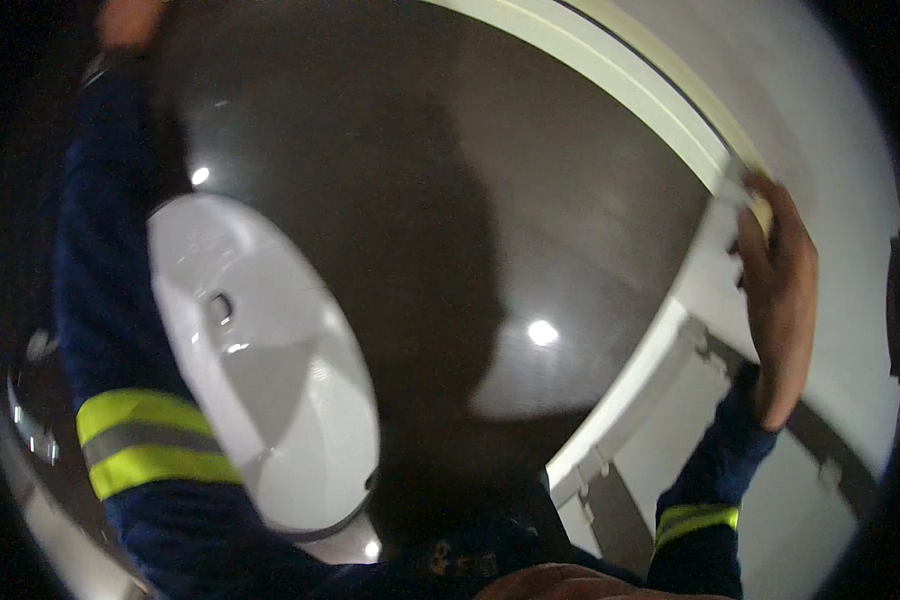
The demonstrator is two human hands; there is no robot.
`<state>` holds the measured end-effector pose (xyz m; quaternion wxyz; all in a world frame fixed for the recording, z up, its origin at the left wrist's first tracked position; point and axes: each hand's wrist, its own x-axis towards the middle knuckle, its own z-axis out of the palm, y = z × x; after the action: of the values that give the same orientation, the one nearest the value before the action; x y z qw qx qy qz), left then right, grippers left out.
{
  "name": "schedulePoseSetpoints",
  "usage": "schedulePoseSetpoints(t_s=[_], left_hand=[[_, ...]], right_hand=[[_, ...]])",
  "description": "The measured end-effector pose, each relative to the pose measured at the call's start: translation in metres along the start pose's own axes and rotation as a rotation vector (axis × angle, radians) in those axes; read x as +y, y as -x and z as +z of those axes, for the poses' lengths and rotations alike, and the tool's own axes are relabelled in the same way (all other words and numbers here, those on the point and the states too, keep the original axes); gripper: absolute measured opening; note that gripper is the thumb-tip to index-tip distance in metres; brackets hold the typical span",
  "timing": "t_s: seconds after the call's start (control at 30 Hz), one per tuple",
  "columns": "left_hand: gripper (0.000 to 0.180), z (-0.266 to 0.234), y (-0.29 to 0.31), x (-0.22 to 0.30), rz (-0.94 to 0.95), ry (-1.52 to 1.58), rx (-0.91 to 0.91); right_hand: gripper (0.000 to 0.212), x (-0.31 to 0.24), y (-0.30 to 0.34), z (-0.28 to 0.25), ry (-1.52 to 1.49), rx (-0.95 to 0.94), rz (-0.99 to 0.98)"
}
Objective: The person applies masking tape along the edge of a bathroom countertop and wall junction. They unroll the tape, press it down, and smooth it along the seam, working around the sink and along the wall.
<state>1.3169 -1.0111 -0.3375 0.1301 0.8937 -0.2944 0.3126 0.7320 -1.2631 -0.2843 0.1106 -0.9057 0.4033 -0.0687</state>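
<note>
My right hand point(785, 280) is raised at the right, by the corner where a cream trim strip point(650, 85) meets a white edge. Its fingers are curled round a small pale thing point(761, 212), blurred and mostly hidden by them. My left hand point(130, 22) is stretched to the far left and cut off by the picture's upper edge; its fingers are out of sight. Between my arms spreads a glossy dark brown countertop point(420, 250). A white oval sink point(300, 400) is set in it, partly behind my left sleeve.
At the lower right, under the countertop's white edge point(620, 385), are pale panels point(660, 420) with hinge-like fittings and dark strips. A pale wall point(840, 170) rises beyond the trim. At the far left, shiny metal point(40, 440) shows dimly beside my sleeve.
</note>
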Motion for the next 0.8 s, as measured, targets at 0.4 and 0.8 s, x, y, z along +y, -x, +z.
schedulePoseSetpoints(t_s=[0.4, 0.8], left_hand=[[0.026, -0.007, 0.006, 0.019, -0.110, 0.084, 0.106], [0.023, 0.002, 0.003, 0.020, -0.101, 0.069, 0.107]], right_hand=[[0.039, -0.004, -0.002, -0.005, -0.010, -0.074, 0.152], [0.038, 0.011, 0.006, -0.016, -0.105, -0.042, 0.152]])
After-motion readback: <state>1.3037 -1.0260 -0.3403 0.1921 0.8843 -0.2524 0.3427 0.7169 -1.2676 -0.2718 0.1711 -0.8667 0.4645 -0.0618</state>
